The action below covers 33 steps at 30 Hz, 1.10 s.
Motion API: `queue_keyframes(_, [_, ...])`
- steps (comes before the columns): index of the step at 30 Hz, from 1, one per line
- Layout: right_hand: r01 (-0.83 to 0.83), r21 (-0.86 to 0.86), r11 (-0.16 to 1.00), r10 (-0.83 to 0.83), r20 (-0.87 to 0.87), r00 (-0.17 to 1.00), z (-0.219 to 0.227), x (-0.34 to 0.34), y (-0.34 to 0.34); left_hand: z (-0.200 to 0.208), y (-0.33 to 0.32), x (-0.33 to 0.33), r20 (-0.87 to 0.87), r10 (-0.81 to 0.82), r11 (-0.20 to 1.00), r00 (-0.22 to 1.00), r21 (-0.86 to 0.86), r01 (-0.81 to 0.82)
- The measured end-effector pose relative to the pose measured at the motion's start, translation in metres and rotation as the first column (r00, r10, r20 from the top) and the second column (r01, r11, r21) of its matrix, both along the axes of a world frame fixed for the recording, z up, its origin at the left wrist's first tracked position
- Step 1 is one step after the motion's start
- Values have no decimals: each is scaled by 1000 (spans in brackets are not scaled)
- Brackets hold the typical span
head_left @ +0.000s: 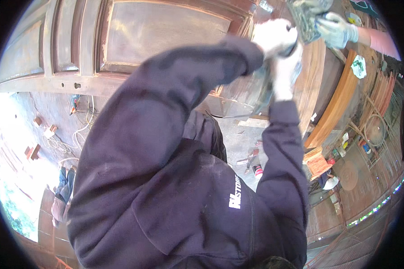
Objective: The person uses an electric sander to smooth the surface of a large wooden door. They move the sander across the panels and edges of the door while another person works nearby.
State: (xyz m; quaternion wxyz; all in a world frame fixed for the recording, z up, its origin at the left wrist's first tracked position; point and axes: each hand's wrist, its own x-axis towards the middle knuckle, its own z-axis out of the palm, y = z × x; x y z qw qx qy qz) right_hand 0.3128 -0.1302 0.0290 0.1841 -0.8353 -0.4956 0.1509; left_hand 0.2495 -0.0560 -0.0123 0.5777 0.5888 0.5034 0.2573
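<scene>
Both my arms, in dark sleeves, reach up to a brown panelled wooden door (166,36). My left hand (274,38), in a white glove, is closed round a dark part of a blurred hand-held tool (263,89). Just below it, my right hand (286,74), gloved in white too, is closed on the same tool. Smearing and my gloves hide most of the tool, so its kind is unclear. A dark cord (229,117) runs close by. At the upper right, a co-worker's gloved hand (339,30) grips another blurred greenish-grey tool (304,22).
Beyond my right arm stands a long orange-brown timber board (332,105), with a crumpled white and green wrapper (358,67) near it. Pale cables (83,130) and wood blocks (32,152) lie on the floor at left. A red and white can (257,171) stands below.
</scene>
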Motion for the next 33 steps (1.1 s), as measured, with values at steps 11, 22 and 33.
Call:
queue_keyframes(11, [-137, 20, 990, 138, -73, 988, -20, -22, -211, 17, -193, -51, 111, 36, 995, 993, -100, -25])
queue_keyframes(22, [-176, 122, 977, 185, -73, 980, -3, 8, 67, -7, 49, -6, 203, 228, 932, 952, 237, -274])
queue_keyframes(33, [-9, 42, 999, 10, -33, 999, 2, 25, -21, -6, -30, 28, 119, 140, 986, 983, 72, -149])
